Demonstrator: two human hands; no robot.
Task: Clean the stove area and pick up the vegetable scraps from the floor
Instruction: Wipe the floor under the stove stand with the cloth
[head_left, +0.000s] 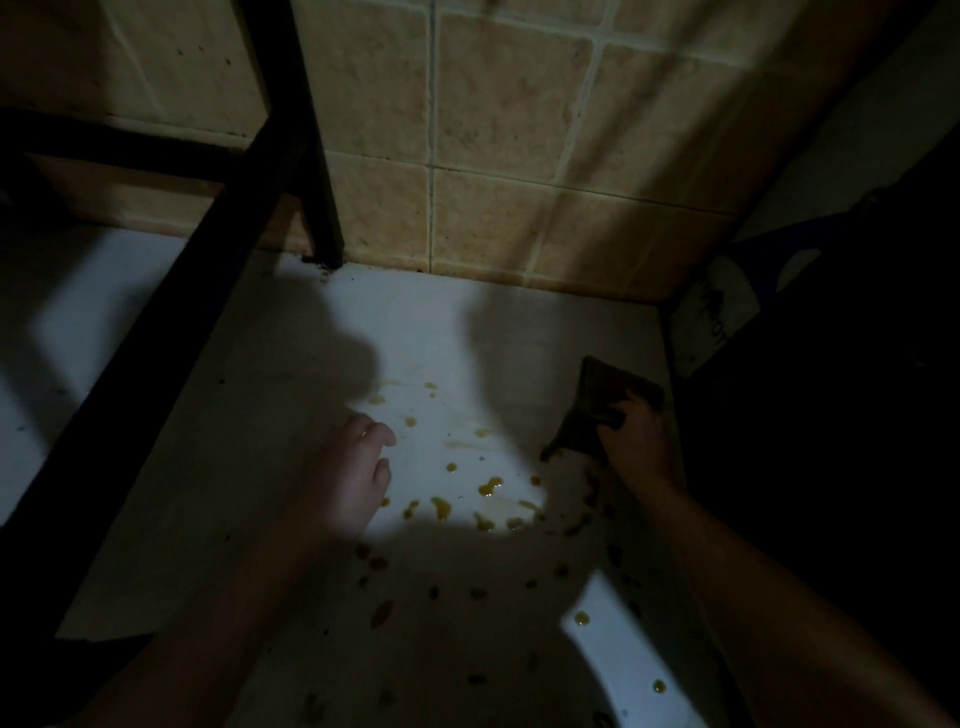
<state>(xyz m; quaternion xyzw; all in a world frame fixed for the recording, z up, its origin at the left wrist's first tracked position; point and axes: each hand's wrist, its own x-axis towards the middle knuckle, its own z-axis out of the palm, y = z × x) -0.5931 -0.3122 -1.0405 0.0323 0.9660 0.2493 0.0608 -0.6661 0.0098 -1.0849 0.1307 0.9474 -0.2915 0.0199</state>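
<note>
- While dim light is falling, the white floor (426, 322) is meeting a tiled wall (509, 130).
- The right hand (636, 447) is gripping a dark cloth (602, 400) with curled fingers.
- The left hand (348, 478) is hanging empty, fingers loosely bent.
- Yellowish drops (490, 486) are lying on the floor between the hands.

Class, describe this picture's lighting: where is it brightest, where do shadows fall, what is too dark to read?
Head view: dim, brightest on the white floor around the yellowish drops and left hand; head view: soft shadows cross the tiled wall and shade the right hand gripping the dark cloth; head view: far right too black to read.
</note>
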